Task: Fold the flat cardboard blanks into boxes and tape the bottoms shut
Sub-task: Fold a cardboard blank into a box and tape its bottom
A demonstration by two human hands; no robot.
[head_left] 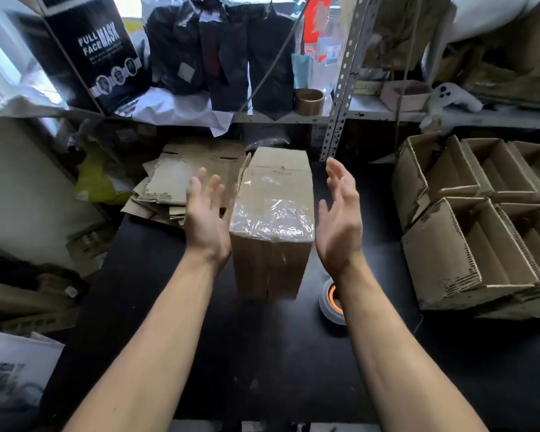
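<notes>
I see a black table [156,294], stacked open boxes [468,226] at right, a taped cardboard box [272,219] mid-table between my hands, flat blanks [175,185] behind left, left hand [205,219] and right hand [340,219] both spread, fingers straight, holding nothing, tape roll [331,300] under my right wrist

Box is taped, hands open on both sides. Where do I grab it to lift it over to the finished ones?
Take the taped box by its two long side walls, left hand and right hand pressing inward from either side. The top is slick wrinkled tape, and the walls are flat and already flanked.
</notes>
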